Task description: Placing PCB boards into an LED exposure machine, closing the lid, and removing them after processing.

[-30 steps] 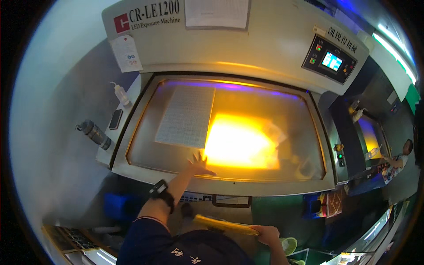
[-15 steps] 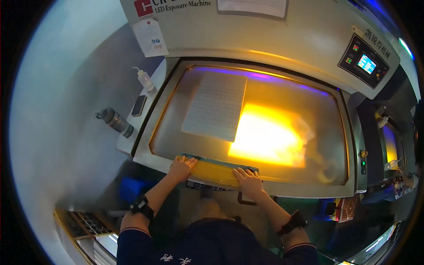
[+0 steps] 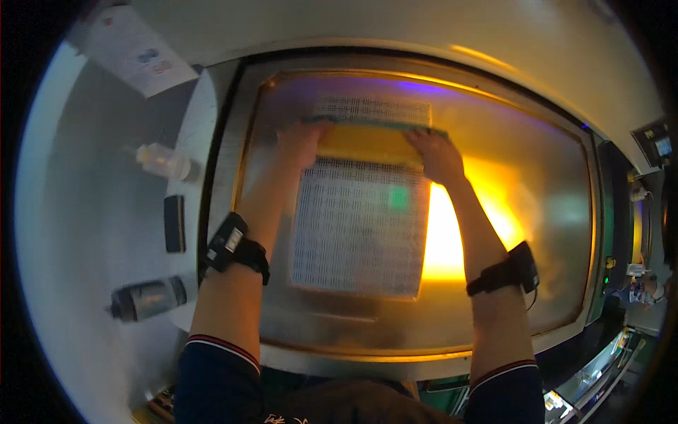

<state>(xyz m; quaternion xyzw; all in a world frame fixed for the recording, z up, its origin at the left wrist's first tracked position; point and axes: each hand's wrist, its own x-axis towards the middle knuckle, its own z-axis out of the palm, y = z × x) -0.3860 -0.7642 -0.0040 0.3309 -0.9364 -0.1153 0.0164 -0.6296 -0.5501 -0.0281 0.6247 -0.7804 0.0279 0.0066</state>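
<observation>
Stretches both bare forearms forward over a metal-framed bed (image 3: pixel 332 331), with wrists about level and a black device (image 3: pixel 233 247) strapped round the left forearm, another strapped round the right. Grips a yellow bar (image 3: pixel 369 143) crosswise, with the left hand (image 3: pixel 302 143) at one end and the right hand (image 3: pixel 439 157) at the other. Bends the right fingers over the bar's teal far edge, slightly apart; closes the left ones on the opposite end (too blurred there to tell whether pressed together). Holds the bar between the two hands, across the upper part of a pale sheet (image 3: pixel 360 233) patterned with rows of dark dashes. Leaves a strip of sheet showing beyond the bar and the larger part on the near side, between the forearms. Cannot tell whether touching the sheet or just above. Bears pale characters on the dark shirt (image 3: pixel 219 385), cut off by the lower edge, and a white label on the left device, too small to read. Faces a white paper (image 3: pixel 141 56) at upper left, marked with roundish symbols and blurred.
</observation>
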